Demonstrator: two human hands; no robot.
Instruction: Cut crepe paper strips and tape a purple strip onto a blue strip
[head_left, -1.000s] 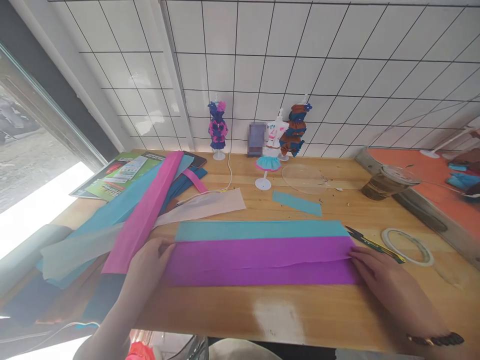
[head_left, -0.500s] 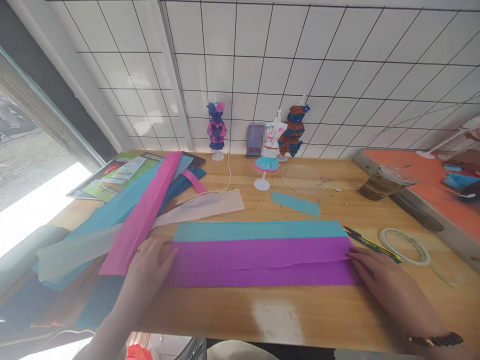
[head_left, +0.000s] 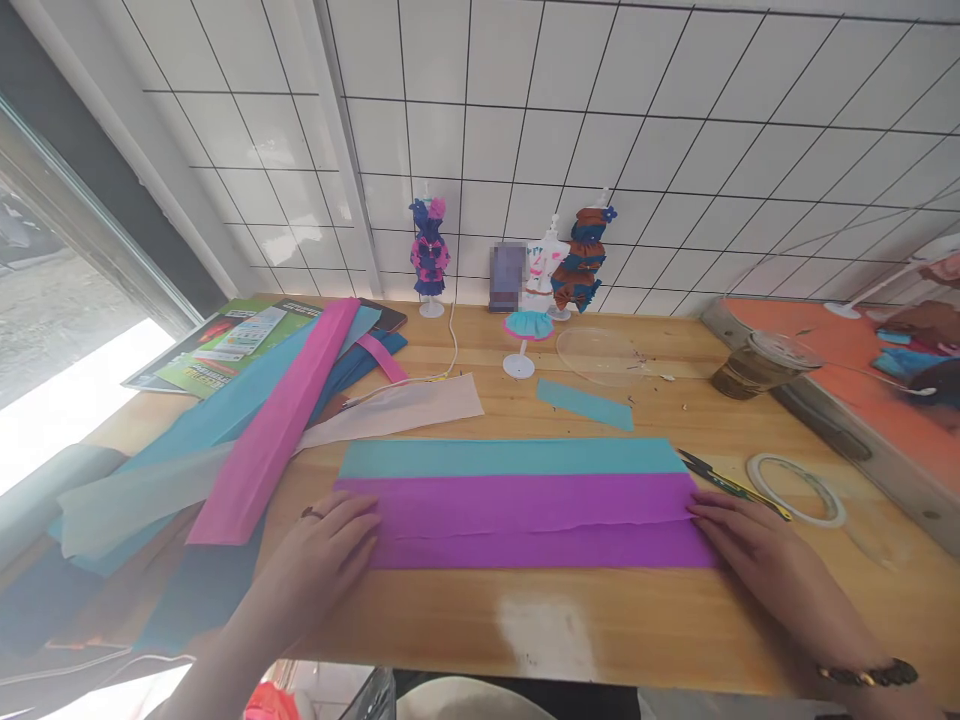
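A long purple crepe paper strip (head_left: 525, 520) lies flat on the wooden table (head_left: 600, 620), overlapping a teal strip (head_left: 510, 457) just behind it. My left hand (head_left: 322, 560) rests flat on the purple strip's left end, fingers stretched out. On the strip's right end lies my right hand (head_left: 757, 550), fingers spread and pressed on the paper. Neither hand grips anything.
Pink (head_left: 277, 425), blue and white paper strips pile at the left over green booklets (head_left: 217, 345). Scissors (head_left: 731, 485) and a tape ring (head_left: 796, 487) lie right of the strip. Small dress figures (head_left: 430, 255) stand by the tiled wall, with a clear lid (head_left: 596, 355), cup (head_left: 757, 365) and teal scrap (head_left: 585, 404).
My left hand slid rightward along the purple strip, covering more of its left end. My right hand stayed at the right end.
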